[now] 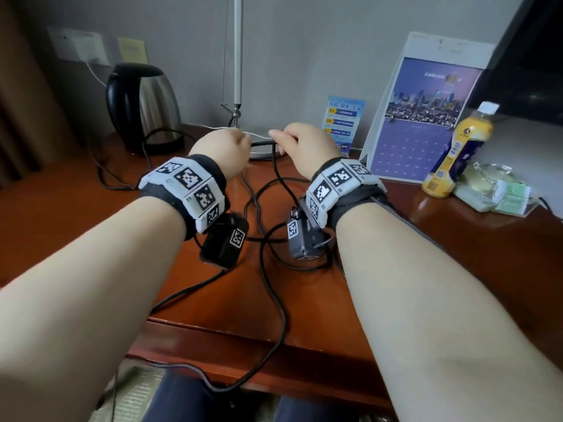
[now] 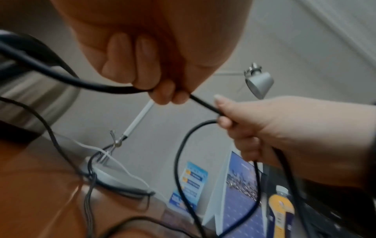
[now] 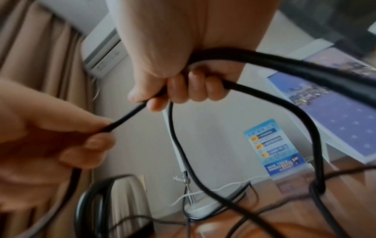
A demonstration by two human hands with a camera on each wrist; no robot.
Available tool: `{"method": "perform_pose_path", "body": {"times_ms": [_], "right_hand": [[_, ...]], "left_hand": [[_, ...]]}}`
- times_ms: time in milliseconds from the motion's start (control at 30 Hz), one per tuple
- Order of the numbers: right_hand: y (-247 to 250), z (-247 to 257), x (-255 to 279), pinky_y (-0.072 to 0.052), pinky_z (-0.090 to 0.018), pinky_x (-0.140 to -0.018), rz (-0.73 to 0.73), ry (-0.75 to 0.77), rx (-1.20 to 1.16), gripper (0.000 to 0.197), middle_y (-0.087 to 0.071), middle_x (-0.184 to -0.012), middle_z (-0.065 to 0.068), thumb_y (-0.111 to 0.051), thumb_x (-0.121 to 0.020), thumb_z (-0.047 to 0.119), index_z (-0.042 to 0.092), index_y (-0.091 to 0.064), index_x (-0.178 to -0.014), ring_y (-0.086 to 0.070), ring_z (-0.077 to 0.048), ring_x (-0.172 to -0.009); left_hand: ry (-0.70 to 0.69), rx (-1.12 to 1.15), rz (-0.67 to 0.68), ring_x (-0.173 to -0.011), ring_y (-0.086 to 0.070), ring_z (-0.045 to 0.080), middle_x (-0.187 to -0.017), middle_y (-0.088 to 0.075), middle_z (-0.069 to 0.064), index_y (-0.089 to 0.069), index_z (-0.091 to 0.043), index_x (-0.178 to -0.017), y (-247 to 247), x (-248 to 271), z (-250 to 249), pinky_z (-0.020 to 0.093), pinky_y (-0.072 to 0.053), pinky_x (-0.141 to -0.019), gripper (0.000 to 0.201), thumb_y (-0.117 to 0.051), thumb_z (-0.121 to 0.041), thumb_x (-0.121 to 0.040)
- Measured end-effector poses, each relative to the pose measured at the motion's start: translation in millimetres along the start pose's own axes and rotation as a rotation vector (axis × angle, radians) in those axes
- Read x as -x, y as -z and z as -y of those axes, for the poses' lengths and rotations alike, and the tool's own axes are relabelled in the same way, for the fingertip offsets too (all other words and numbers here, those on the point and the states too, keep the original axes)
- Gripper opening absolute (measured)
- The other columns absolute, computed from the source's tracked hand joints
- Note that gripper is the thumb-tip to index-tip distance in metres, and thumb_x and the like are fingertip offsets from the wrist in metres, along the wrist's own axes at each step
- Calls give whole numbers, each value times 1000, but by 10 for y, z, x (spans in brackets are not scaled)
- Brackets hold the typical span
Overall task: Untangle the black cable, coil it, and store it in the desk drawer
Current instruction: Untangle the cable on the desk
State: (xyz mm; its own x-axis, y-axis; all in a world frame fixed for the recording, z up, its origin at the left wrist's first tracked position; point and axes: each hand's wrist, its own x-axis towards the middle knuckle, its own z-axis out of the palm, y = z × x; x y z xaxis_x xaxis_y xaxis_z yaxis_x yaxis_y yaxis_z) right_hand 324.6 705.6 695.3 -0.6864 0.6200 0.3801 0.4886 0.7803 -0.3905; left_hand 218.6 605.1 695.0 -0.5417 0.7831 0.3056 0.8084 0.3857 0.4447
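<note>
Both hands are raised over the brown desk (image 1: 304,306), close together in front of the lamp base. My left hand (image 1: 227,149) pinches the black cable (image 2: 203,103) between thumb and fingers (image 2: 162,91). My right hand (image 1: 300,146) grips the same cable a short span away, with fingers (image 3: 195,88) curled round two strands. A loop hangs from the right hand (image 3: 177,145) down to the desk, where a small knot (image 3: 317,188) shows. More black cable lies in loose loops (image 1: 268,208) on the desk and drops over the front edge (image 1: 280,327) toward my lap.
A steel kettle (image 1: 143,105) with its own black cord stands back left. Behind the hands are the lamp base (image 1: 259,149) and its pole (image 1: 237,56). A blue card (image 1: 342,123), a calendar (image 1: 423,117), a yellow bottle (image 1: 457,150) and packets (image 1: 499,196) stand at right.
</note>
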Motion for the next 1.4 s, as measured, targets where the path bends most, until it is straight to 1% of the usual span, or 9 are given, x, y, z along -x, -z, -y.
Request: {"method": "perform_pose_path", "body": {"times_ms": [133,267,367,500,767,867,1100,1267,1400], "right_hand": [[55,-73,79,-34,-30,-61,-118,-43,-147,43,-55,-69,-2,-36,-96,47,17,-50,-69,-51,-22,-71],[127,-80,101,-32,-30,-61,-176,-78,-120,43,-54,-66,1,-35,-97,47,20,-47,-66,-51,-22,-72],[127,11,115,-39,-33,-67,-204,-37,-135,42,-56,-70,-5,-38,-96,46,14,-54,-74,-54,-25,-76],[-51,150,140,-39,-33,-69,-189,41,-75,41,-50,-63,0,-44,-93,45,15,-57,-69,-55,-27,-78],[-140,119,245,-32,-27,-64,-163,61,-158,37,-53,-64,6,-45,-94,40,18,-63,-71,-49,-16,-70],[-111,81,269,-26,-28,-59,-162,32,-161,38,-41,-55,9,-45,-95,40,15,-61,-70,-42,-11,-60],[-176,357,135,-32,-30,-70,-163,115,-41,39,-55,-79,-4,-47,-93,43,13,-63,-74,-51,-25,-87],[-146,339,176,-38,-29,-73,-168,167,-128,41,-63,-84,-4,-47,-93,43,12,-64,-73,-56,-20,-85],[-71,261,128,-41,-32,-71,-126,137,-48,52,-65,-81,-4,-35,-97,46,7,-64,-81,-58,-23,-80]], "left_hand": [[58,165,-145,-87,-50,32,-82,-55,15,-57,-5,-84,80,119,117,30,-33,-71,31,-34,-23,-96],[48,223,-169,-70,-39,26,-57,-35,3,-34,-14,-59,83,245,257,29,-26,-62,31,-33,-31,-86],[67,181,-126,-75,-45,29,-63,-44,8,-41,-10,-64,50,279,279,29,-26,-63,33,-35,-25,-92],[15,170,-48,-100,-54,33,-103,-60,20,-59,0,-96,-24,295,123,27,-34,-75,27,-38,-17,-97],[184,300,-98,-79,-42,23,-64,-44,2,-46,-10,-71,73,379,174,25,-26,-67,31,-34,-24,-97],[198,202,-107,-78,-42,26,-76,-48,14,-46,-7,-72,153,413,278,28,-27,-67,30,-34,-22,-95],[51,-20,-114,-103,-54,36,-108,-61,22,-58,-1,-100,132,416,87,32,-36,-76,39,-30,-28,-101],[115,183,-140,-76,-44,25,-66,-47,7,-43,-11,-66,176,425,173,28,-25,-61,34,-35,-23,-97],[156,308,-130,-68,-37,21,-62,-38,6,-47,-7,-72,221,426,321,31,-28,-56,28,-39,-23,-93]]}}
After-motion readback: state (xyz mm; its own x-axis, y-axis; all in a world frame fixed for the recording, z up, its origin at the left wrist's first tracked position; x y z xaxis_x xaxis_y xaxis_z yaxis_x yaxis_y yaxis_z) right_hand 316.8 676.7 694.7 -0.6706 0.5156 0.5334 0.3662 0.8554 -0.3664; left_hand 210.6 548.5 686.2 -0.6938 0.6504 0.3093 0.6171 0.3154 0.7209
